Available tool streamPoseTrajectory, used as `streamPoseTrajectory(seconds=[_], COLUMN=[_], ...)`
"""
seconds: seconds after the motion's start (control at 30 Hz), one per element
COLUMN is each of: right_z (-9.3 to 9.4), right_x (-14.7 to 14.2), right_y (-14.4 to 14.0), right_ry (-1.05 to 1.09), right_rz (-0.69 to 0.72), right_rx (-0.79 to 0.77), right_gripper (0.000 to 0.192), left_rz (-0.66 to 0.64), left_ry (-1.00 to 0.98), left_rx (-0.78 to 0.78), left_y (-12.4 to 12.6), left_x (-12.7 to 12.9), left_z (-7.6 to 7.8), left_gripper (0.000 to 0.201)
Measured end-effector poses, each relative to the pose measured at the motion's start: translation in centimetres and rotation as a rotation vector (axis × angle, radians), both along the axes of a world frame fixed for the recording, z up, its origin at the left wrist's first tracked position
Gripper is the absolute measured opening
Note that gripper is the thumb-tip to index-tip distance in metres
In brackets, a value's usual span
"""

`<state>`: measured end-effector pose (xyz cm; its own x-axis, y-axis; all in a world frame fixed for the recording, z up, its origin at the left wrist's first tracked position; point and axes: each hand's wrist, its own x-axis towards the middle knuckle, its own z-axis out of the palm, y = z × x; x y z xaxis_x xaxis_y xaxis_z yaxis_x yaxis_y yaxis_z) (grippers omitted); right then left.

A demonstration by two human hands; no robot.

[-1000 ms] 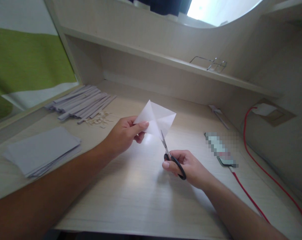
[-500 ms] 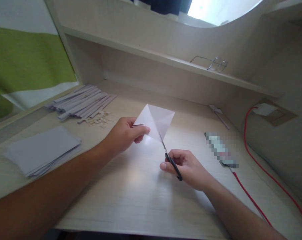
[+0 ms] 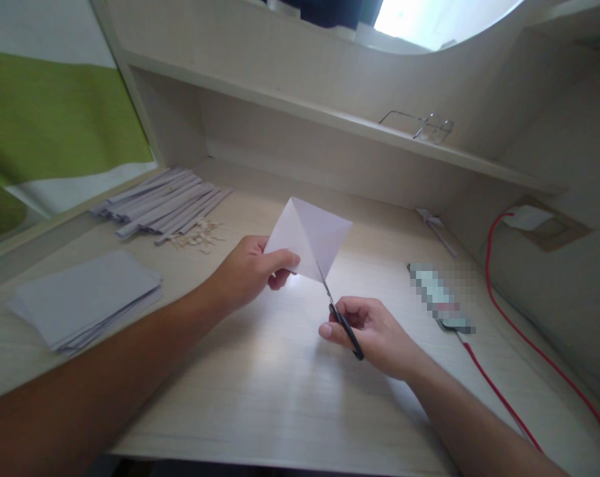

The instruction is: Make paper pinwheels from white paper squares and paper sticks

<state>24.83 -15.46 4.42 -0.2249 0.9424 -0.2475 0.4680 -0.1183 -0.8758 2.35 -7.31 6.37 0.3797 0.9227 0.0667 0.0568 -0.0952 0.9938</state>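
My left hand (image 3: 254, 268) pinches the left edge of a white sheet of paper (image 3: 324, 232), thumb on top, and holds it above the desk. A crease runs across the paper from its top corner to its lower corner. In my right hand (image 3: 369, 331) is a pair of scissors (image 3: 347, 329) with black handles. Its blades lie at the paper's lower corner, along the crease. My right fingers are wrapped round the handles, partly hidden by them.
A stack of white paper (image 3: 85, 298) lies at the left. Behind it are several rolled or folded paper strips (image 3: 160, 199) and a heap of rubber bands (image 3: 200, 235). A phone (image 3: 439, 298) with a red cable (image 3: 501, 397) lies right. Glasses (image 3: 431, 127) rest on the shelf (image 3: 300, 109).
The paper in my left hand has tilted and its upper edge has risen slightly, so its face lies flatter to view. The scissors stay at the lower corner, nearly unmoved.
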Motion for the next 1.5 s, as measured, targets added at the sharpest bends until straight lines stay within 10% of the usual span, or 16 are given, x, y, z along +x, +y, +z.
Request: streamPoseTrajectory(seconds=[1.5], right_z=[0.60], right_x=[0.04], right_y=[0.28], right_ry=[0.082], right_rz=[0.031], right_rx=[-0.098], right_gripper=[0.045], left_rz=[0.013], left_ry=[-0.019], left_rx=[-0.107], left_y=[-0.32], left_x=[0.21], left_z=[0.23], left_gripper=[0.026])
